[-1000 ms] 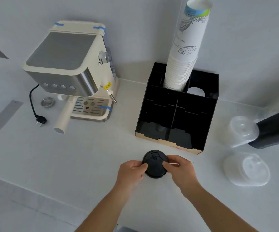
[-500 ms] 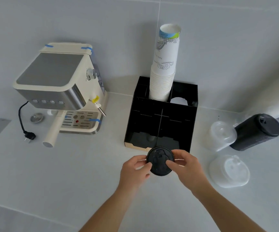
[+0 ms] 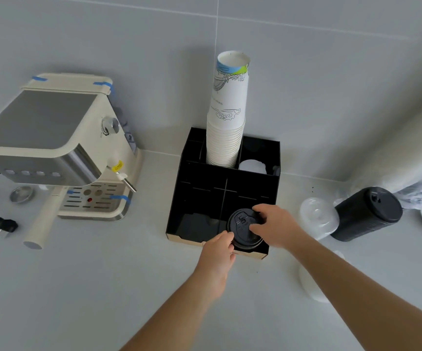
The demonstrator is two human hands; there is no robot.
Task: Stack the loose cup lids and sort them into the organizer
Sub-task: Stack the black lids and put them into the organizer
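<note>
Black lids point(image 3: 244, 230) now over the organizer's point(image 3: 194, 196) front right compartment; half a second ago they were held just in front of it, above the counter point(image 3: 83, 279). Both hands have gone forward with them. Right hand point(image 3: 275, 225) clamps the stack from the right, thumb on top. Left hand point(image 3: 217, 249) presses the near left edge with its fingertips. Whether the lids rest on the compartment floor cannot be told.

Around: paper cups point(image 3: 227, 115) stand stacked in the organizer's back row, something white in the cell to their right. Coffee machine point(image 3: 55, 145) well to the left. Right of the organizer, clear lids point(image 3: 317, 219) lie beside a black lid stack point(image 3: 367, 214) on its side. The right forearm crosses over another white lid point(image 3: 311, 282).
</note>
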